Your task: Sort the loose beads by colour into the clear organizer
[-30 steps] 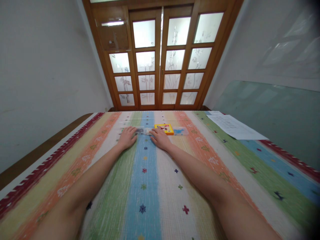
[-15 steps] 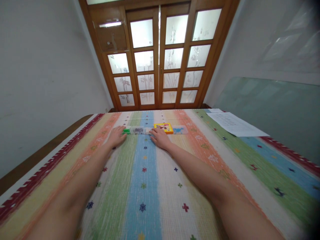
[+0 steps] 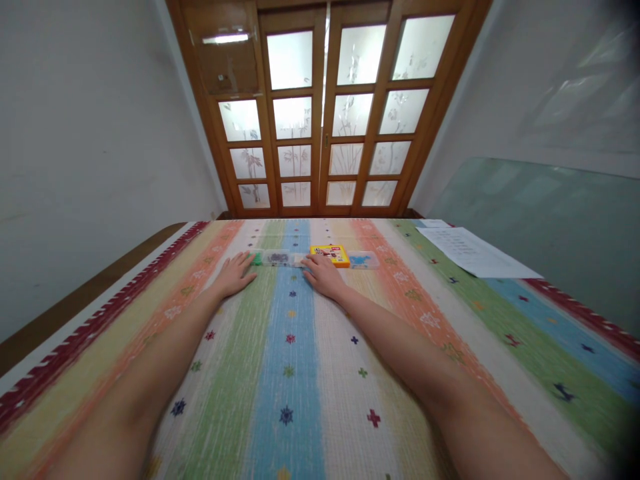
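A row of small clear containers lies across the striped cloth at arm's length. My left hand (image 3: 235, 275) rests with spread fingers at the row's left end, beside a container of green pieces (image 3: 257, 258) that it partly covers. To the right of that sits a clear container with dark pieces (image 3: 278, 258). My right hand (image 3: 323, 275) lies flat, fingers apart, in front of a yellow box (image 3: 339, 257) and over part of a whitish item (image 3: 299, 259). A clear container with blue pieces (image 3: 363, 259) is right of the yellow box. Neither hand grasps anything I can see.
A striped tablecloth (image 3: 291, 360) covers the long table. Printed white sheets (image 3: 475, 252) lie at the far right. Beyond the table's right edge leans a pale green panel (image 3: 550, 213). Wooden doors with frosted panes (image 3: 320, 153) stand behind the far end.
The camera view has shifted slightly. My left hand's fingers have spread a little, with the thumb further out. The row of containers looks the same.
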The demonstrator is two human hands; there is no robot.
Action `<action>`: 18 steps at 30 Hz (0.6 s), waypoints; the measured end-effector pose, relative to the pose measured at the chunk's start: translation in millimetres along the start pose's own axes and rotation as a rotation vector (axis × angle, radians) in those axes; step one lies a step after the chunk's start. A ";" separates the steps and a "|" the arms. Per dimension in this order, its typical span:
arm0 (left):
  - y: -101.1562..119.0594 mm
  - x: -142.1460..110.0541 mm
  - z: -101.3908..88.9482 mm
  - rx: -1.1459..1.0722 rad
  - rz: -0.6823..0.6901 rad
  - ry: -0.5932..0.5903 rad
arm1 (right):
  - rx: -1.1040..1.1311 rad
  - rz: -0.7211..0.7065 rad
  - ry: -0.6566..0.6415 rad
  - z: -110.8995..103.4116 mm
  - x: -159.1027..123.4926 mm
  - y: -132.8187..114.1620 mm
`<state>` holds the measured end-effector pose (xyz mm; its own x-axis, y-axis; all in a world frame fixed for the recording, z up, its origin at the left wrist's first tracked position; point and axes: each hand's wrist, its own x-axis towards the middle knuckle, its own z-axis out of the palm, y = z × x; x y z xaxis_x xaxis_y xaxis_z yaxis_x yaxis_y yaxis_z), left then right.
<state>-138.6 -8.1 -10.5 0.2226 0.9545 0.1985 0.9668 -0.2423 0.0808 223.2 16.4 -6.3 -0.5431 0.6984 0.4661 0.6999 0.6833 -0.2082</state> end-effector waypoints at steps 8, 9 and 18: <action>3.5 1.5 1.7 -0.026 -0.010 0.019 | -0.008 0.029 0.028 0.5 2.2 1.8; 4.9 1.4 2.7 -0.029 -0.013 0.022 | -0.010 0.060 0.054 -0.8 3.5 3.6; 31.3 2.9 3.5 -0.065 -0.035 -0.008 | -0.186 0.394 0.141 -41.4 -22.0 48.6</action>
<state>-107.2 -12.4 -10.8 0.1905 0.9638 0.1866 0.9638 -0.2197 0.1508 288.4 25.4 9.0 -0.1590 0.8528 0.4975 0.9190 0.3120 -0.2410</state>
